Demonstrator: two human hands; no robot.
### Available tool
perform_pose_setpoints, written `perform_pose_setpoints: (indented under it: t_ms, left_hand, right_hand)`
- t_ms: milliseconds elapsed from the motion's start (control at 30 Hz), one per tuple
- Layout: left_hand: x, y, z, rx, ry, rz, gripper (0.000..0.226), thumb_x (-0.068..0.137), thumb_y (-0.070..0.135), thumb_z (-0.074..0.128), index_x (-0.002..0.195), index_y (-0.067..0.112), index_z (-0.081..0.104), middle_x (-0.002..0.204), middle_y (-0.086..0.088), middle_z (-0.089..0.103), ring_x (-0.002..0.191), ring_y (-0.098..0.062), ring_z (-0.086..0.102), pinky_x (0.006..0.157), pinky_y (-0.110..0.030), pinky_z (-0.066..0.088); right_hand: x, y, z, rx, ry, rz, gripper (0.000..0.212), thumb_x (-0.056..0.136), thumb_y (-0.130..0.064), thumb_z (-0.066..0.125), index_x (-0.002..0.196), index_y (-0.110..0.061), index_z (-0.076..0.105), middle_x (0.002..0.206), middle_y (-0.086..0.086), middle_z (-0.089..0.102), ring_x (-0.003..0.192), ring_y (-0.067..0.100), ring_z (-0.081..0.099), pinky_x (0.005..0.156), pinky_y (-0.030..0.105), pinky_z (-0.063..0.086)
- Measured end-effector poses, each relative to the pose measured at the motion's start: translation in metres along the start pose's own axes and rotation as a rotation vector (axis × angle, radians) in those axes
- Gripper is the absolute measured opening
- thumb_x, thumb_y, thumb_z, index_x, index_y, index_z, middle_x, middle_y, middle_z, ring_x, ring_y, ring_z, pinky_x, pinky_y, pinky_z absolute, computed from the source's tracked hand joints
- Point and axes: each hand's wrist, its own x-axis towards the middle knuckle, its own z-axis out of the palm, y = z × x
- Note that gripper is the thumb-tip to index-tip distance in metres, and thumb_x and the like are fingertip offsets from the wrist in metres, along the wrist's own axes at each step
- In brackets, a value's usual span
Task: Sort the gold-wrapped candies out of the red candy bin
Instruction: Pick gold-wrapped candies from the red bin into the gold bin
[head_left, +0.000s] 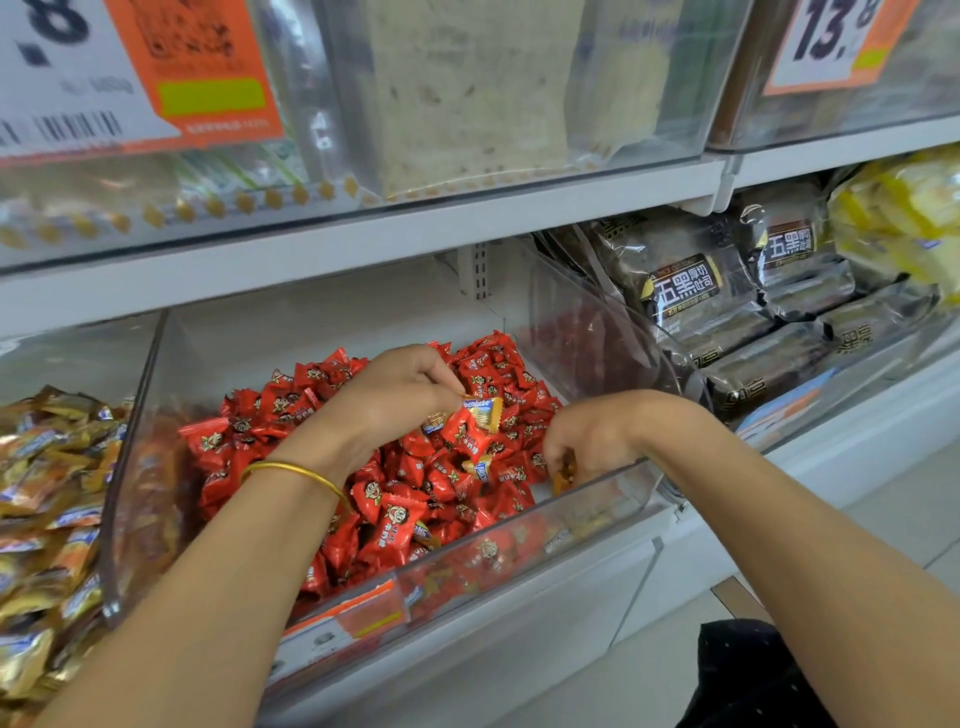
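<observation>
Inside the bin (571, 496), the left hand (400, 384) fingers (449, 382) pinch one gold candy (488, 410). The right hand (592, 436) fingers clutch another candy (563, 473). Two loose golds (480, 467) lie below the left fingers.

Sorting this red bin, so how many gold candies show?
5 gold candies: one pinched by left hand, one below it, one mid-pile, one in right hand, one near front. More may be buried.

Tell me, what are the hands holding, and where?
The left hand pinches a gold-wrapped candy by its top corner. The right hand grips a second gold candy, mostly hidden in its fingers; where exactly cannot be told.
</observation>
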Motion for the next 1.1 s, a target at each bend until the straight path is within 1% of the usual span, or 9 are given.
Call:
perform_pose_setpoints:
  t_ms: [100,267,400,500,667,833,933,1000,1100]
  left_hand:
    - [0.001,0.002,0.000,-0.021,0.004,-0.027,0.006,0.080,0.010,0.064,0.079,0.016,0.065,0.087,0.008,0.063,0.087,-0.005,0.055,0.065,-0.019,0.036]
    - [0.001,0.002,-0.002,-0.110,-0.003,-0.037,0.012,0.080,0.005,0.061,0.075,0.015,0.062,0.054,0.015,0.064,0.056,0.008,0.057,0.064,-0.024,0.037]
    - [0.001,0.001,-0.001,-0.141,0.004,0.001,0.007,0.085,0.011,0.062,0.083,0.017,0.062,0.071,0.001,0.073,0.084,-0.003,0.065,0.074,-0.020,0.039]
    - [0.001,0.000,0.000,-0.180,0.052,0.042,0.002,0.087,0.012,0.063,0.087,0.014,0.062,0.077,-0.002,0.074,0.084,-0.005,0.068,0.073,-0.016,0.040]
    - [0.001,0.002,0.000,-0.341,0.095,0.036,0.003,0.088,0.007,0.061,0.090,0.008,0.060,0.087,-0.013,0.073,0.084,-0.021,0.071,0.094,-0.041,0.049]
    - [0.001,0.003,0.000,-0.363,0.091,0.024,0.004,0.089,0.008,0.060,0.092,0.008,0.060,0.083,-0.010,0.074,0.088,-0.029,0.069,0.093,-0.043,0.050]
    - [0.000,0.002,0.000,-0.396,0.087,0.005,0.005,0.088,0.006,0.060,0.093,0.006,0.060,0.089,-0.014,0.072,0.086,-0.028,0.070,0.087,-0.043,0.054]
    - [-0.001,0.001,-0.001,-0.418,0.087,-0.003,0.003,0.088,0.005,0.060,0.091,0.007,0.059,0.091,-0.014,0.072,0.085,-0.027,0.071,0.081,-0.041,0.056]
    - [-0.005,0.000,-0.005,-0.437,0.088,-0.005,0.003,0.089,0.006,0.060,0.088,0.008,0.059,0.084,-0.011,0.073,0.081,-0.026,0.071,0.075,-0.037,0.058]
  right_hand:
    - [0.005,0.002,0.001,0.032,-0.022,0.024,0.035,0.085,-0.009,0.067,0.120,-0.008,0.063,0.122,0.007,0.060,0.105,0.024,0.058,0.088,0.027,0.048]
    - [0.007,0.008,0.003,0.098,-0.033,-0.002,0.031,0.081,-0.013,0.071,0.111,-0.009,0.066,0.111,0.007,0.066,0.102,0.027,0.063,0.092,0.038,0.051]
    - [0.012,0.010,0.004,0.100,-0.066,-0.022,0.032,0.080,-0.013,0.070,0.111,-0.010,0.065,0.113,0.012,0.066,0.107,0.029,0.061,0.095,0.043,0.049]
    - [0.015,0.009,0.004,0.053,-0.109,-0.031,0.037,0.081,-0.021,0.069,0.116,-0.009,0.065,0.117,0.015,0.065,0.110,0.030,0.060,0.096,0.040,0.048]
    - [0.013,0.010,0.004,0.092,-0.103,-0.063,0.034,0.080,-0.022,0.071,0.112,-0.013,0.065,0.115,0.014,0.065,0.109,0.035,0.059,0.095,0.045,0.049]
    - [0.011,0.006,0.004,0.134,-0.124,-0.100,0.038,0.079,-0.026,0.073,0.114,-0.014,0.066,0.116,0.010,0.065,0.111,0.037,0.058,0.097,0.049,0.047]
    - [0.011,0.002,0.005,0.143,-0.109,-0.102,0.029,0.081,-0.027,0.072,0.105,-0.011,0.068,0.109,0.010,0.068,0.104,0.035,0.061,0.094,0.045,0.050]
    - [0.006,0.003,0.003,0.170,-0.039,-0.091,0.016,0.081,-0.022,0.072,0.093,-0.013,0.068,0.091,0.006,0.067,0.084,0.026,0.061,0.080,0.036,0.052]
    - [-0.009,0.004,-0.001,0.195,0.180,-0.038,0.014,0.080,-0.021,0.072,0.088,-0.009,0.069,0.071,-0.002,0.059,0.069,0.016,0.057,0.062,0.024,0.046]
